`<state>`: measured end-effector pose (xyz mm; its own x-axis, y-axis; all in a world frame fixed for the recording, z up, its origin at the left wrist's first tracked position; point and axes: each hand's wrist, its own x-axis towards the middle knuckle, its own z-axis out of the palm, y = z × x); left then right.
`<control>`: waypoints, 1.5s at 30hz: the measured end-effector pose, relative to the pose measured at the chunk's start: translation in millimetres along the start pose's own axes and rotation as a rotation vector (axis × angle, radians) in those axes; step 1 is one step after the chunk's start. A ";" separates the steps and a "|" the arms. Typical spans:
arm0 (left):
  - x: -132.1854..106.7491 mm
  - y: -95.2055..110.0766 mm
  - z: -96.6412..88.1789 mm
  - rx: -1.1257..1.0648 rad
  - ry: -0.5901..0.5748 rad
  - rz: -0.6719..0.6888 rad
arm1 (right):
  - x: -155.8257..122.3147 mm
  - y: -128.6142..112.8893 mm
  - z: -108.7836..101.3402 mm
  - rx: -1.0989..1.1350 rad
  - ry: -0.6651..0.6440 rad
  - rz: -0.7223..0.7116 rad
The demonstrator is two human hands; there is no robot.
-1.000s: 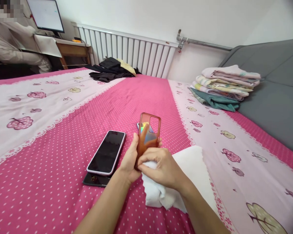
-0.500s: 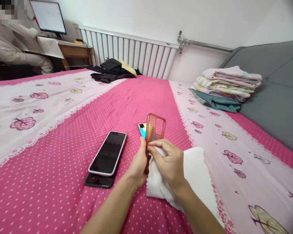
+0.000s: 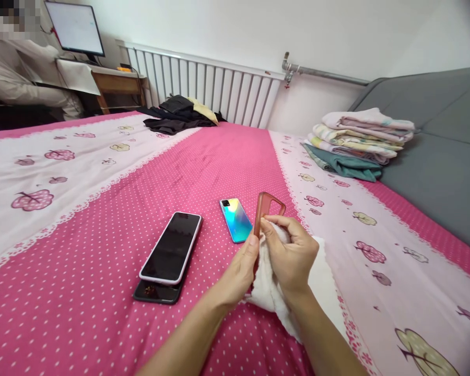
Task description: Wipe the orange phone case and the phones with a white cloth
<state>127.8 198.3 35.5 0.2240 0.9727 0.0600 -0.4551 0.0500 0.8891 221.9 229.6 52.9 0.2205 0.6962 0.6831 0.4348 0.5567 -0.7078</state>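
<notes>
My left hand is closed round the lower side of a translucent reddish phone case, which stands upright with its camera cut-out at the top right. My right hand pinches a white cloth against the case's edge; part of the cloth hangs down below the fingers. Just left of the case, a shiny blue-yellow phone lies back up on the bed. Farther left, a phone with a pale rim rests on top of a black phone.
A pink dotted bedspread lies under everything. Dark clothes are heaped at the far edge, and folded bedding is stacked by the grey headboard. Beyond stand a radiator and a desk with a monitor; a person sits at far left.
Both hands have moved right with the case and cloth, and the case has turned more edge-on. The blue-yellow phone, partly hidden before, now shows almost whole.
</notes>
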 end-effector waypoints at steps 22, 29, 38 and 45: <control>-4.9 -1.5 -1.2 0.485 -0.182 0.153 | 21.8 6.2 -14.0 0.092 0.040 0.236; -4.4 -1.6 -5.1 0.450 -0.124 0.154 | 21.9 9.5 -15.8 0.213 -0.170 0.267; -2.2 -0.3 -8.2 0.329 -0.043 0.121 | 15.5 -0.4 -11.2 0.494 -0.309 0.510; -1.1 10.7 -6.8 0.243 0.076 0.089 | 9.5 -8.7 -5.3 0.536 -0.399 0.570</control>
<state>116.8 199.3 41.8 0.1230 0.9855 0.1167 -0.2477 -0.0834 0.9652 224.8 229.0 66.6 -0.0865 0.9839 0.1565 -0.1391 0.1437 -0.9798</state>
